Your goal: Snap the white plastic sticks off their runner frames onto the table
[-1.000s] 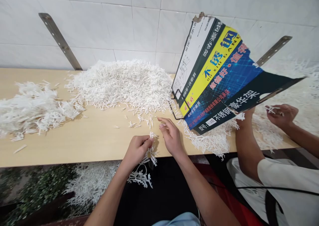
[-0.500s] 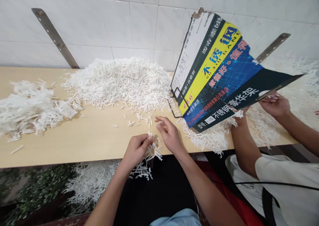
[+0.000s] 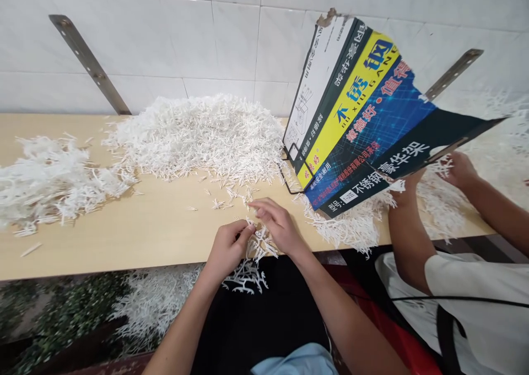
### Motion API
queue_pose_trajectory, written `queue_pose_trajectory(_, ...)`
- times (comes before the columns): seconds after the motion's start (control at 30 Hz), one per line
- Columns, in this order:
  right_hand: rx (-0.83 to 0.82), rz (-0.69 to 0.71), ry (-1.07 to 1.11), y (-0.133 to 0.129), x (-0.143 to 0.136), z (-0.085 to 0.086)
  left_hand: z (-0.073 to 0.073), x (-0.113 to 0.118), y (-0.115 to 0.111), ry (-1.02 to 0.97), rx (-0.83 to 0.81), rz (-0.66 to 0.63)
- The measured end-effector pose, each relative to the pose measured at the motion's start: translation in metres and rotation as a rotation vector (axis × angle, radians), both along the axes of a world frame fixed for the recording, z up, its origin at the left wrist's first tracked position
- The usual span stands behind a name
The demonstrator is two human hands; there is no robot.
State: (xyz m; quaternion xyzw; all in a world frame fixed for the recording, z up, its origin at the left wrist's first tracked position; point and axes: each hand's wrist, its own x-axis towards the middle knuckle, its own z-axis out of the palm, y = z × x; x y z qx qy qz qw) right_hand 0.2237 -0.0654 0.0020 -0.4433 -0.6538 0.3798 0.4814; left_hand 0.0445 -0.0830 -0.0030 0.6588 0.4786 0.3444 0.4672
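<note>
My left hand [image 3: 231,245] is closed at the near edge of the table, thumb and forefinger pinching a white branched plastic piece [image 3: 263,244]. Thin prongs of it stick out to the right of the fingertips. Close beside it, my right hand [image 3: 279,227] has its fingers stretched out toward the piece, thumb a little apart from the forefinger. Its other fingers are partly hidden. Small white plastic bits [image 3: 223,204] lie scattered just beyond both hands. Farther back rises a large heap of white plastic bits [image 3: 202,135]. More branched white plastic [image 3: 246,277] hangs below my left hand, over my lap.
A printed cardboard sheet [image 3: 351,116] stands at right, beside a black wire bookend [image 3: 292,179]. Beyond it, a co-worker's hands [image 3: 460,168] handle white pieces. Another white pile [image 3: 49,179] lies left on the wooden table [image 3: 165,226]. Metal brackets [image 3: 93,69] meet the tiled wall.
My right hand has moved slightly left, closer to my left hand, and its fingers point lower. The branched piece has shifted a little to the right. The co-worker's hand has moved slightly.
</note>
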Motion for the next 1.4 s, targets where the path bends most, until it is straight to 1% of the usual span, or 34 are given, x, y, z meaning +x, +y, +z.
queue_pose_trajectory(0.03, 0.025, 0.066, -0.051, -0.002, -0.002, 0.002, 0.0, 0.0, 0.0, -0.017, 0.004, 0.011)
queue_pose_trajectory(0.07, 0.032, 0.097, -0.074, -0.003, -0.002, 0.003, 0.0, 0.0, 0.0, -0.028, 0.007, 0.003)
queue_pose_trajectory(0.1, 0.022, 0.088, -0.076, -0.003, -0.002, 0.001, 0.0, -0.001, 0.0, -0.029, 0.008, -0.021)
queue_pose_trajectory(0.13, 0.005, 0.046, -0.063, -0.003, 0.0, -0.001, 0.0, -0.002, 0.0, -0.021, 0.007, -0.057)
queue_pose_trajectory(0.2, -0.03, -0.097, 0.004, 0.0, 0.004, -0.01, 0.001, -0.003, -0.001, 0.007, 0.0, -0.126)
queue_pose_trajectory(0.23, -0.045, -0.171, 0.044, 0.002, 0.005, -0.014, 0.002, -0.004, -0.002, 0.014, -0.004, -0.142)
queue_pose_trajectory(0.3, -0.059, -0.277, 0.093, 0.004, 0.007, -0.017, 0.002, -0.005, -0.003, 0.006, -0.011, -0.124)
queue_pose_trajectory(0.33, -0.051, -0.292, 0.09, 0.004, 0.006, -0.017, 0.002, -0.005, -0.003, -0.005, -0.012, -0.1)
queue_pose_trajectory(0.4, -0.011, -0.251, 0.038, 0.003, 0.003, -0.012, 0.002, -0.005, -0.003, -0.033, -0.023, -0.049)
queue_pose_trajectory(0.5, 0.031, -0.105, -0.012, -0.002, -0.001, 0.0, 0.001, -0.006, -0.001, -0.106, -0.06, 0.016)
queue_pose_trajectory(0.6, -0.012, 0.015, -0.039, -0.007, -0.001, 0.008, -0.001, -0.007, 0.003, -0.2, -0.08, 0.073)
queue_pose_trajectory(0.67, -0.042, 0.056, -0.095, -0.008, -0.001, 0.009, -0.003, -0.008, 0.006, -0.25, -0.099, 0.105)
queue_pose_trajectory(0.73, -0.056, 0.042, -0.143, -0.008, -0.002, 0.006, -0.006, -0.009, 0.008, -0.324, -0.136, 0.134)
queue_pose_trajectory(0.83, -0.072, -0.039, -0.133, -0.008, -0.002, 0.001, -0.01, -0.011, 0.009, -0.568, -0.204, 0.161)
queue_pose_trajectory(0.9, -0.079, -0.067, -0.115, -0.009, -0.002, 0.0, -0.011, -0.013, 0.009, -0.687, -0.219, 0.144)
queue_pose_trajectory(0.93, -0.079, -0.067, -0.115, -0.009, -0.002, 0.0, -0.012, -0.014, 0.009, -0.69, -0.213, 0.125)
queue_pose_trajectory(1.0, -0.074, -0.051, -0.128, -0.01, -0.002, 0.0, -0.012, -0.016, 0.009, -0.615, -0.181, 0.102)
queue_pose_trajectory(1.07, -0.078, -0.036, -0.13, -0.01, -0.002, 0.001, -0.011, -0.016, 0.009, -0.532, -0.151, 0.11)
queue_pose_trajectory(1.13, -0.098, -0.033, -0.115, -0.009, -0.003, 0.0, -0.01, -0.015, 0.009, -0.492, -0.103, 0.111)
queue_pose_trajectory(1.27, -0.113, -0.027, -0.131, -0.007, -0.005, -0.001, -0.01, -0.014, 0.006, -0.443, 0.084, -0.01)
queue_pose_trajectory(1.4, -0.096, -0.008, -0.284, -0.006, -0.005, 0.003, -0.012, -0.018, 0.006, -0.325, 0.276, -0.159)
